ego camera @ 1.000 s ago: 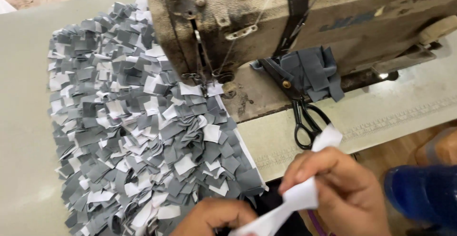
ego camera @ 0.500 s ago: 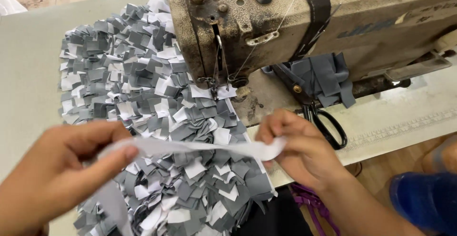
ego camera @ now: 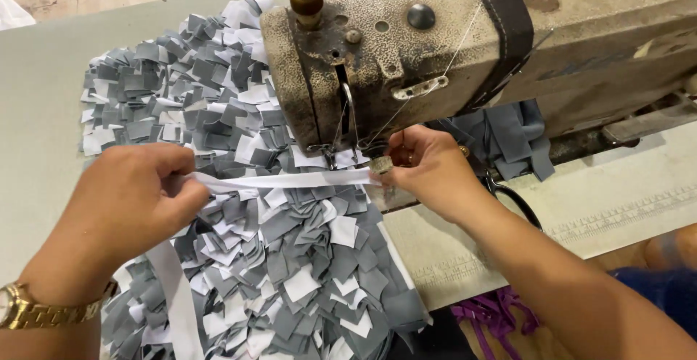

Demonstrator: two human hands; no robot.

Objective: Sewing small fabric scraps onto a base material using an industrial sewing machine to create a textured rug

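A long white fabric strip (ego camera: 287, 180) is stretched taut between my two hands, just in front of the needle of an old beige sewing machine (ego camera: 435, 47). My left hand (ego camera: 134, 200) pinches the strip's left part, and the rest hangs down past my wrist. My right hand (ego camera: 428, 167) grips its right end beside the presser foot (ego camera: 330, 153). Under the strip lies a mat of grey and white fabric tufts (ego camera: 239, 207), which runs beneath the machine head.
Black-handled scissors (ego camera: 519, 200) lie on the machine bed right of my right hand, next to a pile of grey strips (ego camera: 508, 138). A printed ruler strip (ego camera: 602, 222) runs along the table's front edge. Purple scraps (ego camera: 494, 316) hang below it.
Both hands moved up and toward the machine, carrying the white strip from low over the mat to the needle. The view also shifted closer to the machine head.
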